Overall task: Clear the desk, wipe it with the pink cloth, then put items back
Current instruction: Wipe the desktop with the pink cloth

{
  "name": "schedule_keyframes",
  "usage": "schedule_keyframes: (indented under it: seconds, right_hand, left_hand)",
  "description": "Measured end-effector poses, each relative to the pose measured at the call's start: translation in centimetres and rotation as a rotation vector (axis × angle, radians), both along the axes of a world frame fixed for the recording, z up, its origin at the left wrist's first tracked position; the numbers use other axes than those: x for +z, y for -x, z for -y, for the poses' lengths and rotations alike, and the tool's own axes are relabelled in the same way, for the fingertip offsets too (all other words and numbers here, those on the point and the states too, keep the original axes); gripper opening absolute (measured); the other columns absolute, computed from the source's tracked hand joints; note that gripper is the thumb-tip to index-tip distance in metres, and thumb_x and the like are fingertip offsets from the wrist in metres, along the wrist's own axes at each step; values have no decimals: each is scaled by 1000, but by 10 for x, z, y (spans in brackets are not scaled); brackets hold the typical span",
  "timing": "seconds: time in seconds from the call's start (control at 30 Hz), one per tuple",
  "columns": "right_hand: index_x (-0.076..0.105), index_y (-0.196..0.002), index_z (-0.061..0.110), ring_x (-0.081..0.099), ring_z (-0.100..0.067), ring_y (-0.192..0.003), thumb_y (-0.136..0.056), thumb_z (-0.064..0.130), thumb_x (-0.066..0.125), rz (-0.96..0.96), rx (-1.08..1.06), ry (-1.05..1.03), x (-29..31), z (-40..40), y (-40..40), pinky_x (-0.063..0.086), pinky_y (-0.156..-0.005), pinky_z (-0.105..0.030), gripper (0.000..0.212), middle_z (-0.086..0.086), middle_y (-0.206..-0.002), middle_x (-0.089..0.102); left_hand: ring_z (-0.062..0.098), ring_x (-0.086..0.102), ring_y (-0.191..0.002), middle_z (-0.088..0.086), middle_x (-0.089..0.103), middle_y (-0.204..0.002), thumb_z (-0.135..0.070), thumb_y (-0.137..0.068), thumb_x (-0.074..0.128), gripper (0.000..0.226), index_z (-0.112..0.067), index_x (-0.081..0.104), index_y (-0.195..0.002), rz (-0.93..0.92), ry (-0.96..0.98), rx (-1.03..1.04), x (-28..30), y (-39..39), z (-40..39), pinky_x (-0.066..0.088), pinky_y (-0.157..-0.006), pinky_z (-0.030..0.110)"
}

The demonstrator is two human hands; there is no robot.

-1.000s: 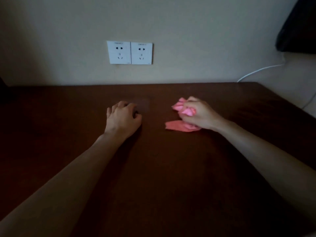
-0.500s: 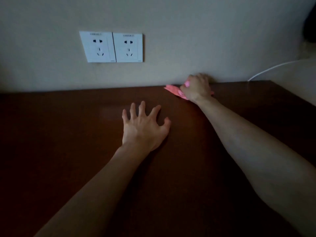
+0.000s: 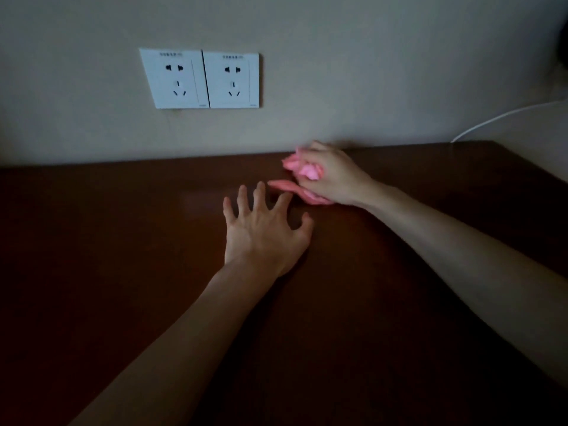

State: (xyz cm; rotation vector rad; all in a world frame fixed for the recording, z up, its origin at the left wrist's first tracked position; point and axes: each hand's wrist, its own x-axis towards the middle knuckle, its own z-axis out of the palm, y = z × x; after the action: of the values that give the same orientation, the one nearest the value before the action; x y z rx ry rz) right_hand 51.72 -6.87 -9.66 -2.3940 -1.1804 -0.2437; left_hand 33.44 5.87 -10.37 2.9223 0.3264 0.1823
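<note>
The dark brown desk [image 3: 123,272] fills the lower view in dim light. My right hand [image 3: 335,176] is closed around a bunched pink cloth [image 3: 302,170] and presses it on the desk near the back edge, a little short of the wall. A flat flap of the cloth trails out to the left under that hand. My left hand [image 3: 264,235] rests flat on the desk just in front of and left of the cloth, fingers spread, holding nothing. Its index fingertip nearly touches the cloth flap.
Two white wall sockets [image 3: 201,79] sit on the beige wall above the desk's back edge. A white cable [image 3: 504,115] runs along the wall at the right, down to the desk's far right corner. A dark object [image 3: 563,50] shows at the upper right edge.
My right hand has pulled the cloth back from the wall toward me and slightly left. My left hand stays planted with fingers spread; a second ago it lay curled.
</note>
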Motion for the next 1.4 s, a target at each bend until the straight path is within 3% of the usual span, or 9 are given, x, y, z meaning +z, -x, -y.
schedule_keyframes:
  seconds: [0.07,0.2,0.27,0.37,0.43,0.67,0.87,1.1,1.4]
  right_hand:
    - [74,-112,32,65,-18,-105,-81,34,68,-23,-66,-42,3,26,-6,50,-93,-30,31,-5,-112,66]
    - [70,-100,15,56,-37,-111,-82,36,62,25,-639,28,-1,8,-25,43,-94,-39,29,-18,-112,62]
    - [66,-98,16,53,-38,-115,-82,40,53,11,-666,91,2,-14,-7,41,-97,-41,32,-19,-115,61]
    - [65,-102,16,52,-40,-116,-76,48,28,8,-606,93,3,-17,49,41,-97,-44,55,-19,-115,61]
    - [63,-113,17,47,-43,-121,-89,47,36,-39,-574,115,6,-8,107,40,-99,-46,48,-21,-124,55]
    - [53,-145,28,43,-19,-143,-108,55,22,-399,-181,27,63,81,213,33,-118,-38,56,1,-154,49]
    - [53,-135,37,48,-15,-135,-99,59,38,-82,-264,126,30,198,237,42,-111,-42,45,8,-136,51]
    - [38,-146,52,24,-4,-146,-100,61,36,-203,-285,230,4,206,240,37,-109,-40,47,20,-157,24]
    - [32,-146,55,16,1,-147,-100,64,33,-253,-280,245,6,207,239,32,-112,-38,47,24,-159,15]
  left_hand:
    - [36,3,-155,10,12,-168,-66,-96,26,67,-38,26,-157,-4,15,0,0,0,0,2,-123,58]
    - [35,7,-154,10,16,-167,-68,-94,27,67,-41,28,-156,0,44,21,-1,-1,1,3,-123,58]
    - [36,13,-153,10,21,-165,-68,-93,29,69,-39,33,-154,37,86,21,2,3,1,6,-123,57]
    - [31,29,-148,11,32,-159,-65,-88,34,73,-28,43,-151,196,449,26,20,17,-4,16,-123,50]
    - [27,35,-145,11,36,-156,-61,-89,39,73,-21,45,-150,251,609,7,29,33,-13,22,-122,38]
    - [17,42,-139,1,47,-148,-49,-100,52,51,-27,50,-146,282,497,-232,37,106,15,27,-112,25]
    - [26,34,-140,-3,34,-154,-68,-93,49,54,-42,51,-141,207,70,-426,13,125,62,29,-117,47]
    - [32,38,-133,2,40,-147,-60,-97,48,55,-49,36,-149,179,-5,-266,5,37,30,34,-107,50]
    - [43,43,-123,14,49,-138,-63,-96,28,56,-39,49,-141,90,17,-91,5,-132,-1,35,-106,55]
